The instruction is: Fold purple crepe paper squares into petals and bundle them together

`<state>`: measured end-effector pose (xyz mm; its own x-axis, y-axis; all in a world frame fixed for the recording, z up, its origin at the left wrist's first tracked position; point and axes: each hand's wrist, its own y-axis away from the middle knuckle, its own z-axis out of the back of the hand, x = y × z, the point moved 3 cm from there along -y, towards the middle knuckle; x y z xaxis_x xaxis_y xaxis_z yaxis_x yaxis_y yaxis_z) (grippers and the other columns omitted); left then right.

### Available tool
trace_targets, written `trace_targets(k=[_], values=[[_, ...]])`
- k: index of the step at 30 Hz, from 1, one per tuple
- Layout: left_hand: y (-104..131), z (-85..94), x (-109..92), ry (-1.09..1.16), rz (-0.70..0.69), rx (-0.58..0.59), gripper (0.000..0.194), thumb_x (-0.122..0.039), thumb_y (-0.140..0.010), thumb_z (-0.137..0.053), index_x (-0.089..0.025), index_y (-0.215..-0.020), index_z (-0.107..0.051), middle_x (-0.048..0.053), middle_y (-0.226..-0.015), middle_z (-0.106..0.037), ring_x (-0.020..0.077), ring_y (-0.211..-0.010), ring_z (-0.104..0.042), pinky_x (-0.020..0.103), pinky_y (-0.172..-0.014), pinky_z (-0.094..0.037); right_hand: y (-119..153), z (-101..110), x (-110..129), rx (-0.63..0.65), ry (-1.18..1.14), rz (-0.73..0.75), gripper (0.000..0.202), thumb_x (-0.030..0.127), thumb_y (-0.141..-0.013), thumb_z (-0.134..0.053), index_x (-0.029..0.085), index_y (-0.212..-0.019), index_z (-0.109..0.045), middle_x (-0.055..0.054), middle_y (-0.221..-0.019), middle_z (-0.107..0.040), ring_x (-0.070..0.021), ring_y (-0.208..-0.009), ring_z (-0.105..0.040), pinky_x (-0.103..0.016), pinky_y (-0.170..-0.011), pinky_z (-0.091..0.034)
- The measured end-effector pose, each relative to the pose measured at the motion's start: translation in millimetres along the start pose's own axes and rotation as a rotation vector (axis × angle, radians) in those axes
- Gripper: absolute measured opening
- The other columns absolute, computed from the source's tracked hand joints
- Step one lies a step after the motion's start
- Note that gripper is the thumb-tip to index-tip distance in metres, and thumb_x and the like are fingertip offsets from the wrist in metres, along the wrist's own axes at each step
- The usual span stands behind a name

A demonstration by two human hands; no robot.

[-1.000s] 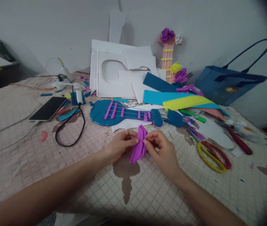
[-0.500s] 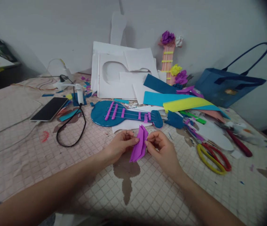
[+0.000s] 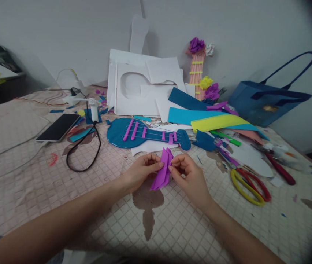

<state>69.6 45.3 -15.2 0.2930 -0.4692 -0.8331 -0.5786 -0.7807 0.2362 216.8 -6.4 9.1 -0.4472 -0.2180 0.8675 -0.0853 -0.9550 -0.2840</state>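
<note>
Purple pleated paper (image 3: 161, 175) is held above the table between both hands. My left hand (image 3: 147, 168) pinches its left side, thumb on top. On its right edge, my right hand (image 3: 186, 169) closes thumb and fingertips on a layer of the folds. Just beyond lies a blue paper guitar (image 3: 125, 141) with purple strips across it and thin pale strings, its neck pointing right. Part of a white sheet (image 3: 142, 148) shows under the guitar. Some fingers of each hand are hidden behind the paper.
Scissors (image 3: 248, 187) with red and yellow handles lie at the right, near red-handled pliers (image 3: 281, 168). Coloured paper strips (image 3: 183, 115), white boards (image 3: 125, 106) and a blue bag (image 3: 255, 99) stand behind. Left are a phone (image 3: 58, 127) and a black cord loop (image 3: 83, 170).
The purple paper's folds have shifted slightly, the lower end moving a little left. Both hands keep their pinch on it, and the rest of the table looks the same.
</note>
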Motion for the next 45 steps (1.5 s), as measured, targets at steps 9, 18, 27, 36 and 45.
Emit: trace_targets(k=[9,18,27,36,45], values=[[-3,3.4,1,0.062,-0.011,-0.045,0.033,-0.029,-0.062,-0.083,-0.014,-0.076,-0.057,-0.003,-0.067,-0.060,0.0076,-0.055,-0.056,0.020,-0.056,-0.045,3,3,5,-0.016,0.055,0.036,0.024,0.027,-0.090,-0.050,0.023,-0.114,-0.053,0.002,-0.077,-0.056,-0.0111,-0.065,-0.055,-0.023,-0.058,-0.044],[-5,4.9,0,0.126,-0.012,-0.067,0.037,-0.032,-0.058,-0.085,-0.013,-0.074,-0.058,-0.001,-0.067,-0.061,0.0086,-0.055,-0.055,0.020,-0.053,-0.046,9,-10,2,0.157,0.307,0.143,0.055,0.030,-0.094,-0.042,0.018,-0.145,-0.030,0.002,-0.071,-0.059,-0.0114,-0.056,-0.052,-0.024,-0.056,-0.043],[-2,1.5,0,0.144,-0.002,-0.036,0.032,-0.031,-0.063,-0.083,-0.013,-0.074,-0.059,0.000,-0.068,-0.062,0.0092,-0.057,-0.057,0.020,-0.055,-0.045,10,-15,1,0.227,0.436,0.193,0.057,0.034,-0.095,-0.037,0.016,-0.148,-0.024,-0.005,-0.079,-0.067,-0.0188,-0.065,-0.061,-0.030,-0.058,-0.047],[-7,6.8,1,0.134,-0.040,-0.100,0.036,-0.037,-0.059,-0.084,-0.013,-0.071,-0.059,-0.002,-0.065,-0.059,0.0071,-0.054,-0.052,0.017,-0.050,-0.039,12,-17,3,0.270,0.507,0.240,0.063,0.036,-0.097,-0.032,0.017,-0.151,-0.005,-0.003,-0.073,-0.065,-0.0186,-0.060,-0.060,-0.030,-0.054,-0.045],[-2,0.4,0,0.096,-0.056,-0.118,0.035,-0.035,-0.061,-0.083,-0.012,-0.080,-0.064,-0.002,-0.069,-0.059,0.0066,-0.057,-0.050,0.017,-0.052,-0.036,13,-25,-6,0.340,0.576,0.252,0.063,0.037,-0.096,-0.034,0.020,-0.151,-0.006,-0.008,-0.089,-0.069,-0.0224,-0.069,-0.064,-0.032,-0.056,-0.046]])
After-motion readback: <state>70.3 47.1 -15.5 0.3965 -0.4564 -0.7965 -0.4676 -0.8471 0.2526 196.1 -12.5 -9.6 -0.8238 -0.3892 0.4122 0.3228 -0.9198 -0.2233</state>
